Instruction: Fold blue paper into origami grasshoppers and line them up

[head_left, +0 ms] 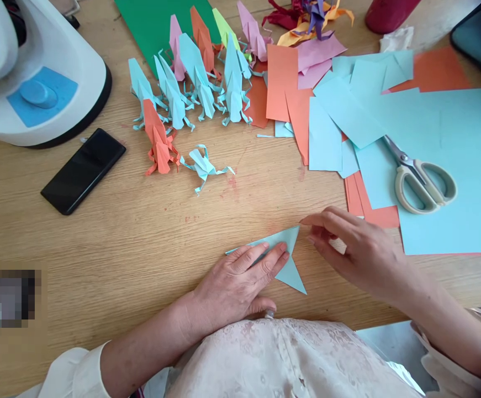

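Note:
A folded light-blue sheet of paper (292, 275) lies on the wooden table in front of me, with two pointed ends toward the right. My left hand (246, 273) rests flat over its middle, fingers stretched out and pressing it down. Just off its upper right tip is my right hand (348, 243), fingers bent and a little apart, with nothing visible in them. Beyond my hands sits a small light-blue origami figure (204, 166) with thin bent legs. An orange origami figure (157, 138) stands beside it.
Several folded paper figures (199, 72) stand in rows at the back. Scissors (420, 177) lie on light-blue sheets (455, 221) at the right, near cut orange pieces (281, 77). A black phone (83, 171) and a white fan base (70, 72) are at the left.

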`<control>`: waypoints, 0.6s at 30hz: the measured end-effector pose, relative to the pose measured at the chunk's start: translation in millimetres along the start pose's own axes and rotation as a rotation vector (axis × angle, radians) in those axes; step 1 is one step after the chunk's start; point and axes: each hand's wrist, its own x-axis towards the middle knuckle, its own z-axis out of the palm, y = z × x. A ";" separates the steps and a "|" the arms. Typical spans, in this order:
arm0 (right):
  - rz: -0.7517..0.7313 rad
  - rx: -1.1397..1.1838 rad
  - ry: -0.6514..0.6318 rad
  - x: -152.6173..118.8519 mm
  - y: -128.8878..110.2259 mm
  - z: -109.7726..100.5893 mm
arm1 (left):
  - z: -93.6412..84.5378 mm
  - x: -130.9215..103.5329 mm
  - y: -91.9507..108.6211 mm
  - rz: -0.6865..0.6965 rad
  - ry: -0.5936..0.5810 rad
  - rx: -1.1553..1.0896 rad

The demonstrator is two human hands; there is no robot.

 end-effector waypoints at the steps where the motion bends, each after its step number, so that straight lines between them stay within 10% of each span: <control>1: -0.031 -0.043 0.052 -7.3 -1.6 4.5 | 0.2 0.2 -0.2 0.004 0.004 -0.001; 9: -0.388 -0.252 0.117 -45.1 -4.5 32.3 | -2.2 1.5 3.9 -0.030 -0.009 0.044; 18: -0.385 -0.269 0.123 -47.3 -3.0 37.8 | 1.1 0.8 3.8 -0.011 0.032 0.060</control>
